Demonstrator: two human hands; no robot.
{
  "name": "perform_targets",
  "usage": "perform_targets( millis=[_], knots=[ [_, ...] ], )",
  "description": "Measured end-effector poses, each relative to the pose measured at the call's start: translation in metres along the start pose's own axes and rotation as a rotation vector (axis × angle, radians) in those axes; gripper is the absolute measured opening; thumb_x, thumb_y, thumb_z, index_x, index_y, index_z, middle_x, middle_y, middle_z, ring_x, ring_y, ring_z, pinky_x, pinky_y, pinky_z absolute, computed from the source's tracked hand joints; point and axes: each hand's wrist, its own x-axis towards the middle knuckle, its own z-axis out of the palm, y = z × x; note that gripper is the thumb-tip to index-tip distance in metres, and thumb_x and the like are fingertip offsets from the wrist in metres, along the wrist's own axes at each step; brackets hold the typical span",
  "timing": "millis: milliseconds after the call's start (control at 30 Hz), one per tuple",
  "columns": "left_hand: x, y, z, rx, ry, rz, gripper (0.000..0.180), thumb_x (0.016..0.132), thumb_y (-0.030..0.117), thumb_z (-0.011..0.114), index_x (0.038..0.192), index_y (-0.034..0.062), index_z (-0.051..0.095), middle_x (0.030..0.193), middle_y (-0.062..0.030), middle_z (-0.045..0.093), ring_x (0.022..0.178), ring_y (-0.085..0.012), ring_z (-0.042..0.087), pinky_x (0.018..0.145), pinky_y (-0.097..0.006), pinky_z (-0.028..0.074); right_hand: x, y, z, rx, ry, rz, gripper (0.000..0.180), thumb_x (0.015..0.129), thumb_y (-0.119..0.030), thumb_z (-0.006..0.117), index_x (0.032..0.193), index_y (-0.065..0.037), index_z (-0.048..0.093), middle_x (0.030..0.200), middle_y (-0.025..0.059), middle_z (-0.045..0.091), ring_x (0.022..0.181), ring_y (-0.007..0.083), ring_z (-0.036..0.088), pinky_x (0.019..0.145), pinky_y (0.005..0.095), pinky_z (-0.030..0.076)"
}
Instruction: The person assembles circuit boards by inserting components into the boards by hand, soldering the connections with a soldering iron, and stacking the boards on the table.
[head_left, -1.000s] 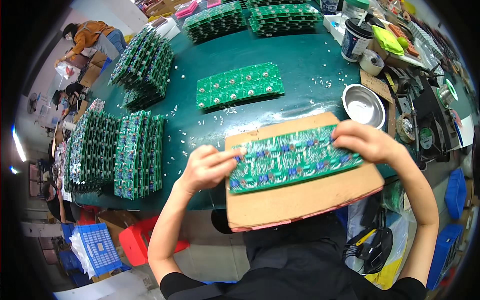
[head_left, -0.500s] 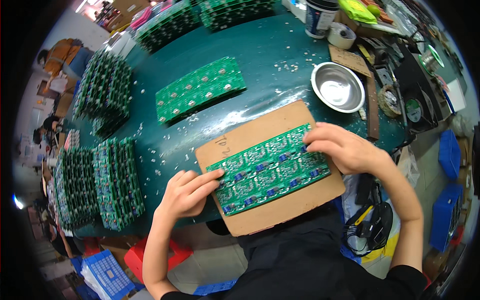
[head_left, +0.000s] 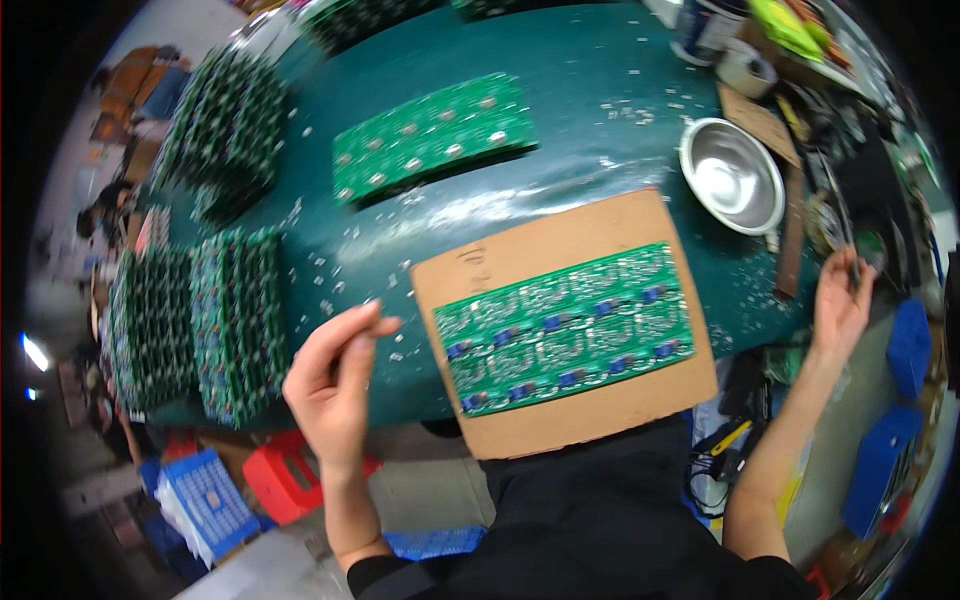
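Tbl (head_left: 580,60), PCB (head_left: 570,330) on cardbd (head_left: 560,245), long axis crosswise, R end farther

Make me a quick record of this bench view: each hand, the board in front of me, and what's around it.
Left hand: left hand raised beside the cardboard, fingers curled, nothing visibly held
Right hand: right hand at a thin tool; grip unclear
Front board: green board with blue parts, lying on cardboard
Second board: green board with round pale parts, beyond the cardboard
Left side: stacked green boards
Right side: metal bowl
Surface: dark green tabletop
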Motion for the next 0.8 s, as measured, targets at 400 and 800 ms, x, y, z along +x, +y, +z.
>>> perform_targets(
  millis=[400, 800],
  knots=[
    [0.014, -0.016, 0.073, 0.22, -0.268, 0.29, 0.014, 0.084, -0.004, 0.066, 0.096, 0.0011, 0.061, 0.085, -0.011, 0.058, 0.067, -0.0205, 0.055, 0.057, -0.033, 0.046, -0.19, 0.112, 0.103, -1.095, -0.733, -0.007, 0.047, 0.091, -0.018, 0.066, 0.126, 0.003, 0.042, 0.12, 0.0267, 0.057, 0.114, 0.0328, 0.058, 0.086, 0.0391, 0.054],
    [0.023, -0.033, 0.084, 0.4, -0.358, 0.414, 0.015, 0.08, -0.002, 0.067, 0.091, 0.0029, 0.058, 0.092, -0.0108, 0.067, 0.08, -0.0285, 0.064, 0.073, -0.036, 0.05, -0.193, 0.137, 0.107, -1.255, -0.976, -0.19, 0.022, 0.079, 0.002, 0.066, 0.093, 0.002, 0.049, 0.06, 0.0117, 0.058, 0.065, 0.0308, 0.068, 0.06, 0.0379, 0.056]
  ],
)
